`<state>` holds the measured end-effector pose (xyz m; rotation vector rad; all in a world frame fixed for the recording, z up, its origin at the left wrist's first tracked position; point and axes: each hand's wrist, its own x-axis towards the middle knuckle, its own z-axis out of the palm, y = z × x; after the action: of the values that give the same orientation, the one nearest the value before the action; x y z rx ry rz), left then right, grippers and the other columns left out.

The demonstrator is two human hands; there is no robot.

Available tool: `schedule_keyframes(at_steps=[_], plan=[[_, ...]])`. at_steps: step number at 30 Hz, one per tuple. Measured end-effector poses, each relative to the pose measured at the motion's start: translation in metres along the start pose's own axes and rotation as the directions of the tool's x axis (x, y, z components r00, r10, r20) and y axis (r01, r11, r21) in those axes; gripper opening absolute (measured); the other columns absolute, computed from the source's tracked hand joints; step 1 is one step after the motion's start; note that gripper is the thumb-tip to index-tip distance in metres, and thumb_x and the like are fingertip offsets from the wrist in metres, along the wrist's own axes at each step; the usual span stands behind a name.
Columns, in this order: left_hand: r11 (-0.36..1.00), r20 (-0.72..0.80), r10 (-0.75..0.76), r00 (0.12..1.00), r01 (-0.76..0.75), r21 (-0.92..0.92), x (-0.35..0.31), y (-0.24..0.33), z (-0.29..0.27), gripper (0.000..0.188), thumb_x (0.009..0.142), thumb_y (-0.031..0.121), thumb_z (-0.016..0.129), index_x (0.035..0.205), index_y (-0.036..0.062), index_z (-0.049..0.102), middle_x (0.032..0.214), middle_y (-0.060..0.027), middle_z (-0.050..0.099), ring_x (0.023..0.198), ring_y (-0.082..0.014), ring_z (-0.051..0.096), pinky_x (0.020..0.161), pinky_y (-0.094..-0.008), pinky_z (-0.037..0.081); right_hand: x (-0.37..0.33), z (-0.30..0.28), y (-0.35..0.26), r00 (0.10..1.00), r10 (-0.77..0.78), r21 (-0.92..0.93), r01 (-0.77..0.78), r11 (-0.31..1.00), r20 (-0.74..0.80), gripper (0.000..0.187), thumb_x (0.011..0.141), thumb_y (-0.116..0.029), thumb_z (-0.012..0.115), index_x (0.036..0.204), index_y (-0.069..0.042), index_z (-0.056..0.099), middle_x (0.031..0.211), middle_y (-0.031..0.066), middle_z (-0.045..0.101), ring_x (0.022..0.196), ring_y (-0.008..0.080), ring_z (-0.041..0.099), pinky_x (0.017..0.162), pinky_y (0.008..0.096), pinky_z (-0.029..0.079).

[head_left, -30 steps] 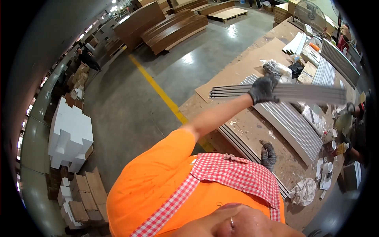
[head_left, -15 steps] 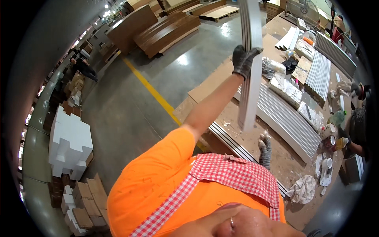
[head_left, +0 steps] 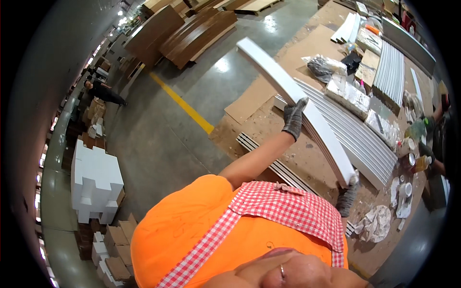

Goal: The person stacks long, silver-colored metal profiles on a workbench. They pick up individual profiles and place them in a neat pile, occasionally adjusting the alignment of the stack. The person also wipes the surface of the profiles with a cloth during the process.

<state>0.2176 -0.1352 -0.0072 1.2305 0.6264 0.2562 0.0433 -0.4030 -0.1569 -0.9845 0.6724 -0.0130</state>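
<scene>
Across the front of me, tilted from far left to near right, lies a bundle of long white slats (head_left: pixel 314 115), several thin layers thick. My left hand (head_left: pixel 294 117), in a dark grey work glove, grips the bundle around its middle. My right hand (head_left: pixel 348 189), gloved too, is closed around its near right end; part of its fingers is hidden behind the slats. Right beside the bundle, a row of similar white slats (head_left: pixel 365 144) lies on the brown work table (head_left: pixel 249 103). Several more slats (head_left: pixel 283 173) rest along the table's near edge, below my left forearm.
Wrapped white packs (head_left: pixel 348 96), a crumpled paper (head_left: pixel 374 224), bottles and cans (head_left: pixel 408 161) and another slat stack (head_left: pixel 389 77) crowd the table's right side. A co-worker's gloved hand shows at the far right. White foam blocks (head_left: pixel 96 177) stand on the left; a person (head_left: pixel 103 91) is beyond.
The bundle has swung from upright to a slant, its upper end going left and its lower end right. My left hand has come down nearer; my right hand has taken hold of the near end.
</scene>
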Motion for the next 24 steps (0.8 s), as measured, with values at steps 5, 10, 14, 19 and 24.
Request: schedule_keyframes(at_steps=[5, 10, 14, 19, 24], plan=[[0.916, 0.132, -0.396, 0.909, 0.379, 0.135, -0.032, -0.057, -0.040, 0.039, 0.077, 0.037, 0.075, 0.103, 0.0090, 0.063, 0.086, -0.0053, 0.061, 0.073, -0.0188, 0.059, 0.063, -0.0332, 0.051, 0.031, -0.096, -0.019, 0.986, -0.153, -0.351, 0.122, 0.929, -0.062, 0.051, 0.093, -0.044, 0.053, 0.132, -0.011, 0.051, 0.116, 0.0051, 0.058, 0.102, 0.0173, 0.054, 0.081, 0.0316, 0.049], [0.772, 0.068, -0.611, 0.789, 0.574, 0.271, -0.053, -0.081, -0.025, 0.039, 0.081, 0.035, 0.072, 0.109, 0.0105, 0.061, 0.105, -0.0080, 0.057, 0.091, -0.0252, 0.056, 0.073, -0.0433, 0.053, 0.050, -0.156, -0.034, 0.972, -0.236, -0.654, 0.182, 0.734, 0.005, 0.040, 0.099, -0.032, 0.047, 0.124, -0.003, 0.057, 0.120, 0.0089, 0.060, 0.113, 0.0218, 0.052, 0.096, 0.0349, 0.041], [0.725, 0.100, -0.679, 0.728, 0.641, 0.253, -0.058, -0.087, -0.028, 0.039, 0.090, 0.034, 0.062, 0.125, 0.0172, 0.054, 0.135, -0.0084, 0.044, 0.120, -0.0341, 0.045, 0.093, -0.0545, 0.047, 0.004, -0.086, -0.092, 0.909, 0.167, -0.551, -0.369, 0.748, -0.381, 0.063, 0.077, -0.069, 0.058, 0.106, -0.013, 0.063, 0.073, 0.0041, 0.056, 0.043, 0.0149, 0.047, 0.037, 0.0284, 0.040], [0.675, 0.162, -0.729, 0.665, 0.662, 0.326, -0.055, -0.093, -0.021, 0.040, 0.089, 0.033, 0.065, 0.122, 0.0137, 0.054, 0.121, -0.0136, 0.050, 0.111, -0.0349, 0.050, 0.076, -0.0485, 0.058, 0.021, -0.103, -0.088, 0.876, 0.228, -0.559, -0.452, 0.695, -0.425, 0.057, 0.080, -0.070, 0.051, 0.095, -0.016, 0.058, 0.061, 0.0022, 0.049, 0.038, 0.0158, 0.046, 0.032, 0.0267, 0.035], [0.572, 0.320, -0.818, 0.478, 0.620, 0.537, -0.031, -0.077, -0.043, 0.032, 0.088, 0.029, 0.066, 0.110, 0.0070, 0.059, 0.093, -0.0136, 0.059, 0.078, -0.0296, 0.065, 0.066, -0.0385, 0.061, 0.042, -0.108, -0.088, 0.887, 0.211, -0.548, -0.426, 0.720, -0.411, 0.063, 0.082, -0.072, 0.046, 0.100, -0.014, 0.059, 0.061, 0.0054, 0.050, 0.037, 0.0169, 0.044, 0.032, 0.0293, 0.036]])
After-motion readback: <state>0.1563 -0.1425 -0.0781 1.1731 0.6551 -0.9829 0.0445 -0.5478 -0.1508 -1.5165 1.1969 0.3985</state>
